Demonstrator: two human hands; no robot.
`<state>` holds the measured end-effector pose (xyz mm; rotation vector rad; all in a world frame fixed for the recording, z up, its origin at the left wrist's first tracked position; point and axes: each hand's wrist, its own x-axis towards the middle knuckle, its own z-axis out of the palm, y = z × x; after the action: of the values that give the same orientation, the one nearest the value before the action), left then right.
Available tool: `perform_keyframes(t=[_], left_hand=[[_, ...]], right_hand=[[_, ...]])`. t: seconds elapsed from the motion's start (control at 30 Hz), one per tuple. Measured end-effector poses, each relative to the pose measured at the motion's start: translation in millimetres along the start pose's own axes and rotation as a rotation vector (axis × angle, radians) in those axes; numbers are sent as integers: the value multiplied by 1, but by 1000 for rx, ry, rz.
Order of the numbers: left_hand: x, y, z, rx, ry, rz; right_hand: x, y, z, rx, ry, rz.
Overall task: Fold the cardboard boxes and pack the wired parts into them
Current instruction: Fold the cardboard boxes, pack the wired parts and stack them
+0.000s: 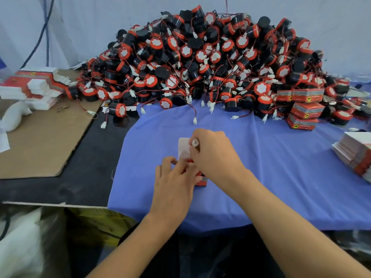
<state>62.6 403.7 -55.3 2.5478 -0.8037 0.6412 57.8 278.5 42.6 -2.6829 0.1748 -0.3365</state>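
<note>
Packing of one part looks to be the step in hand, at the middle of the cloth (271, 167). The left hand (174, 177) curls its fingers round a small red box (201, 180) and steadies it; the box stands on the cloth between the two hands, with its white flap (183, 146) open and pointing away from the person. The right hand (214, 157) reaches over the box mouth and pinches a white connector (195, 142) between thumb and forefinger. Its other fingers are curled, and the part itself is hidden under the hands, so whether it already sits inside cannot be told. The next move likely calls for tucking connector and wire down into the box, then closing the flap while the left hand keeps the walls square; a wire caught under the flap would stop it shutting. At far left, flat red-and-white blanks (34, 87) lie stacked on a brown cardboard sheet (44, 141), which rests on a black table (90, 177). The blue cloth covers the table's middle and right. Across its far side a big pile (210, 63) of black-and-red wired parts slopes up against a pale wall (90, 21), where a dark cable (47, 27) hangs. Right of the pile sit a few packed boxes (305, 111), and a second stack (355, 155) of blanks lies at the right edge.
</note>
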Motion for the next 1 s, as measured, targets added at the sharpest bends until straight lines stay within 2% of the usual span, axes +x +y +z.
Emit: perform_keyframes(t=[0.07,0.17,0.27,0.37,0.57,0.73,1.0], left_hand=[[-5,-1,5,-72,72,15],[-15,-4,10,-158,150,43],[-21,-9,14,-257,156,35],[-24,-11,18,-319,157,19],[-29,-18,25,-408,272,18],[-32,-20,22,-523,413,-96],[-25,-17,17,-611,298,-233]], right_hand=[[2,-2,10,-112,-45,-52],[-2,-2,20,-125,-88,-112],[-4,2,25,-145,-118,-129],[-1,7,23,-151,-243,-132],[-4,11,19,-215,-351,-263],[-2,15,21,-256,-380,-334],[-12,21,33,-334,-262,-337]])
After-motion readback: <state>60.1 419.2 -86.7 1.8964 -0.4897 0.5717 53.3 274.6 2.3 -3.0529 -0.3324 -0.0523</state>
